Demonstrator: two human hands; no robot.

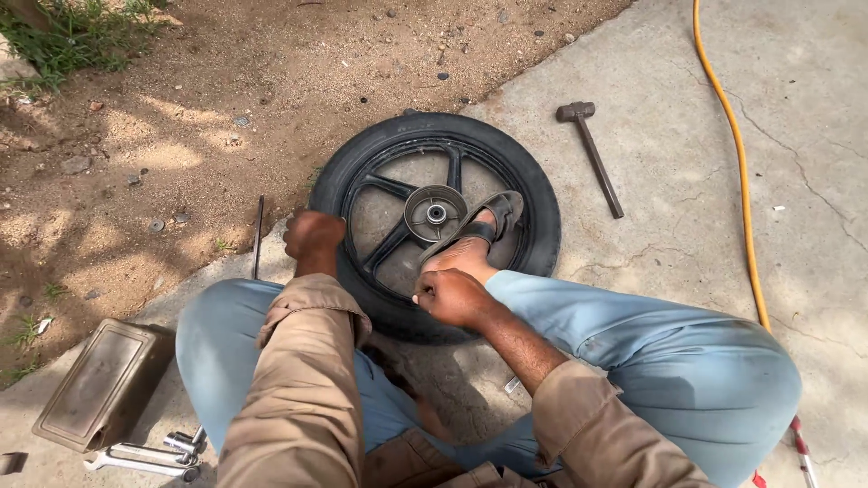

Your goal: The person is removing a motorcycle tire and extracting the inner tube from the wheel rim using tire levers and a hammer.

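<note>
A black motorcycle wheel [506, 158] with a spoked alloy rim and tyre lies flat on the concrete. My sandalled foot [475, 237] presses on its right side near the hub [436, 213]. My left hand [312, 235] grips the tyre's left edge with fingers curled over it. My right hand [452, 296] is closed on the tyre's near edge, just below my foot. Both arms wear tan sleeves and my knees in blue trousers frame the wheel.
A hammer [592, 154] lies on the concrete to the wheel's right. A yellow hose [737, 154] runs along the right. A thin metal rod [259, 237] lies left of the wheel. A metal box [104, 384] and wrenches [149, 455] sit at bottom left. Dirt lies beyond.
</note>
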